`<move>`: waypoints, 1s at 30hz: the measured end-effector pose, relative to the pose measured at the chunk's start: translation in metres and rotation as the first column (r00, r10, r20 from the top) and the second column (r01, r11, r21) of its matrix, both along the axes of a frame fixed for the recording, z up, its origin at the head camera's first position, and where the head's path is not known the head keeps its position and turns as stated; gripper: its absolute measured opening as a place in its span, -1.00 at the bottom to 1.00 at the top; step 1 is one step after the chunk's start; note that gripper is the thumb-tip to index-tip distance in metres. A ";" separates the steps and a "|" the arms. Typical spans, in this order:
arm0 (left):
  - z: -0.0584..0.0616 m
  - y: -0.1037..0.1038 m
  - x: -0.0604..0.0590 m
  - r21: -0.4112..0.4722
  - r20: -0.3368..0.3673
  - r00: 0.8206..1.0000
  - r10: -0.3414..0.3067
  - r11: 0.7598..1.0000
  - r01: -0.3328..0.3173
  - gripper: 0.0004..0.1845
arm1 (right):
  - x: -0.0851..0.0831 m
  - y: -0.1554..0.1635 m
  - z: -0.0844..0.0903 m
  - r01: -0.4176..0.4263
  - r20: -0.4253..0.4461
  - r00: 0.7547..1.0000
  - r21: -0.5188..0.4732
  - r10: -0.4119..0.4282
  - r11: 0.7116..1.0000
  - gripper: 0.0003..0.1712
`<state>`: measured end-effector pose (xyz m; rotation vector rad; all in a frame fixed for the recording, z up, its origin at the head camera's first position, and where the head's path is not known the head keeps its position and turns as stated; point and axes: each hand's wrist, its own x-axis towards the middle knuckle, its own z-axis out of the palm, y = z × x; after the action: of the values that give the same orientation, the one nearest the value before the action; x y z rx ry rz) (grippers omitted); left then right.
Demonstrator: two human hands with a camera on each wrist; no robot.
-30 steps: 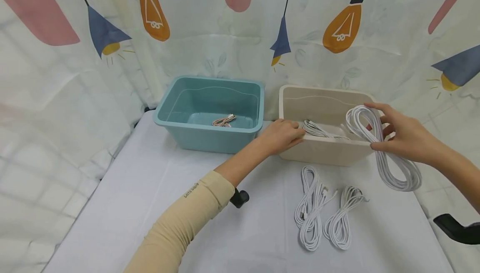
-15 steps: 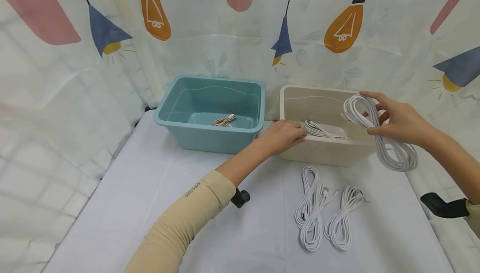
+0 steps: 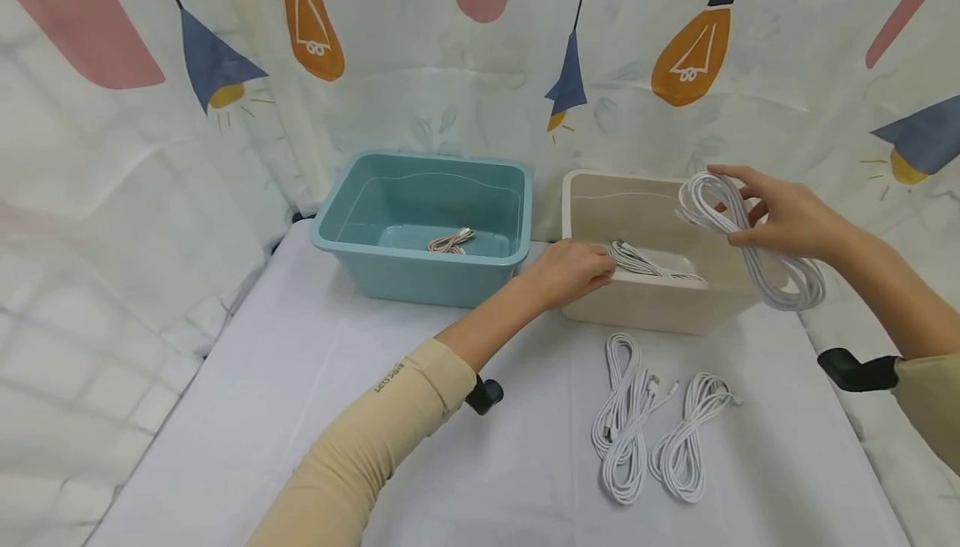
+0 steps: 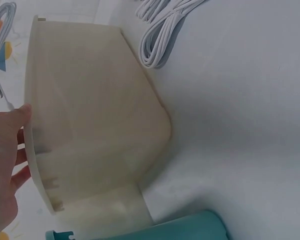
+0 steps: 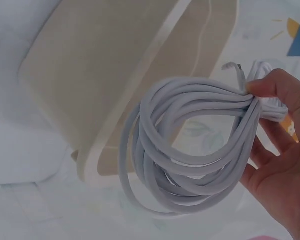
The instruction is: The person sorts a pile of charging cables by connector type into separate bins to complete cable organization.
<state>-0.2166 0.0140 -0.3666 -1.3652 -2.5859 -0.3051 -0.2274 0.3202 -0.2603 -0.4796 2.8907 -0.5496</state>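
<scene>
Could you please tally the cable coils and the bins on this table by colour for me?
White cable coils: 4, one in the right hand as the held coil, one in the beige bin, two on the table.
Pinkish cable coils: 1, in the teal bin.
Teal bins: 1.
Beige bins: 1.
Total: 7.

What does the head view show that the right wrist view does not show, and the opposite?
Only the head view shows the teal bin with a pinkish cable inside, the left hand on the beige bin's corner, and two white coils on the table. Only the right wrist view shows the thumb pinching the loops. Both show the right hand holding the white cable coil at the beige bin.
</scene>
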 end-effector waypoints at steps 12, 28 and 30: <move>0.002 0.000 0.001 -0.011 0.046 0.999 0.029 1.000 -0.029 -0.83 | -0.024 0.002 -0.004 0.023 0.044 0.999 0.036 -0.025 0.999 0.13; 0.000 0.001 0.001 0.009 0.060 0.998 0.035 0.999 -0.036 -0.84 | -0.047 0.007 -0.009 0.060 0.102 0.993 0.039 -0.063 0.997 0.11; 0.000 0.001 0.001 0.007 0.060 0.998 0.036 0.999 -0.037 -0.84 | -0.049 0.007 -0.010 0.065 0.100 0.993 0.034 -0.068 0.997 0.12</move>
<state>-0.2160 0.0151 -0.3663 -1.3238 -2.6517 -0.3555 -0.2764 0.3276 -0.2700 -0.3421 2.8222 -0.5222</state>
